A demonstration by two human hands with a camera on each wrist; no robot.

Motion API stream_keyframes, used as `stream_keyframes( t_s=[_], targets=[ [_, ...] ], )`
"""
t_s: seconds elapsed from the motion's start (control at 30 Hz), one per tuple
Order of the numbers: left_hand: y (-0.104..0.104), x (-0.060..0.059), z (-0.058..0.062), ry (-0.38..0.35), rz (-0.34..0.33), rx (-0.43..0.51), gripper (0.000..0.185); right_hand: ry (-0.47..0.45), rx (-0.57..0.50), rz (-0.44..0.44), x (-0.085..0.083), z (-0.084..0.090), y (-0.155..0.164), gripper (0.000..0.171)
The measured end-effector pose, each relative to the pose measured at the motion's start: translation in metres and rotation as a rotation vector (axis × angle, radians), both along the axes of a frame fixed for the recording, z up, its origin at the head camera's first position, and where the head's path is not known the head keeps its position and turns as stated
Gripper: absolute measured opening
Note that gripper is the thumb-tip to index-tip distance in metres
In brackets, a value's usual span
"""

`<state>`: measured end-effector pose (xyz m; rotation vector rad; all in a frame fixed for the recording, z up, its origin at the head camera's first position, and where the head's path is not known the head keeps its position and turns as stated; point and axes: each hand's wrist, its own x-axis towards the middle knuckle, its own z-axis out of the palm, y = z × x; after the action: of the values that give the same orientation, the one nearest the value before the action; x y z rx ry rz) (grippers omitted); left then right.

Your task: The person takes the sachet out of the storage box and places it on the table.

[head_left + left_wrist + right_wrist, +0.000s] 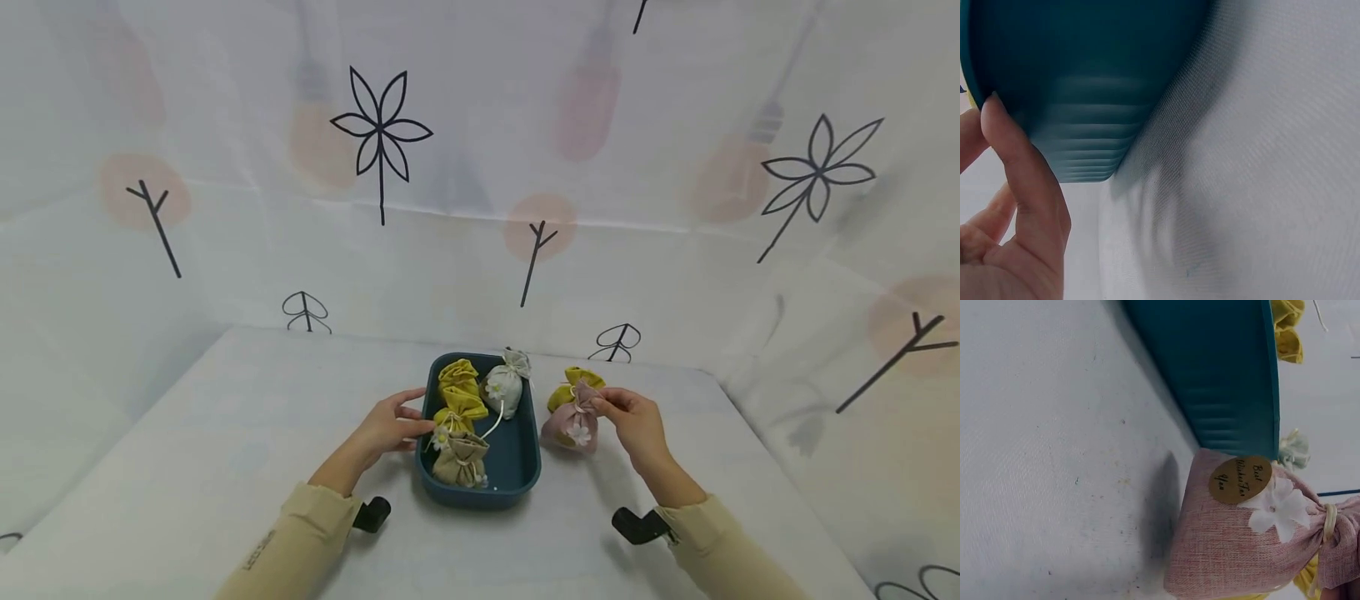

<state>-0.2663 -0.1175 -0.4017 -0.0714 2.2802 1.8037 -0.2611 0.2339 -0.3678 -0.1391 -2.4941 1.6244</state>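
Note:
A dark teal tub [517, 450] stands on the table with several small drawstring pouches inside. My left hand [390, 425] is at its left side, thumb [1007, 134] and fingertips touching near the rim. To the right of the tub, my right hand [633, 421] pinches a pink pouch [1235, 544] by its gathered neck. That pouch bears a white flower and an oval gold label. Just behind it is a yellow pouch [558, 397], partly hidden by the pink one.
In the tub are yellow pouches [459, 379] at the left, a pale grey pouch [506, 390] at the back right and a beige pouch [459, 460] at the front. A white cord [495, 422] lies among them. Patterned white cloth [465, 275] rises behind the white table [247, 433].

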Motion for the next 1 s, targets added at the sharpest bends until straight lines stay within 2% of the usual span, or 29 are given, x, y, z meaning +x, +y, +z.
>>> stream_keyframes(
  t_s=[0.47, 1.0],
  targets=[
    [0.001, 0.000, 0.005, 0.000, 0.001, 0.001, 0.065, -0.009, 0.022, -0.003, -0.001, -0.005, 0.001, 0.033],
    [-0.001, -0.002, 0.002, -0.011, -0.002, -0.005, 0.066, 0.043, 0.034, 0.006, 0.002, 0.010, 0.003, 0.037]
  ],
)
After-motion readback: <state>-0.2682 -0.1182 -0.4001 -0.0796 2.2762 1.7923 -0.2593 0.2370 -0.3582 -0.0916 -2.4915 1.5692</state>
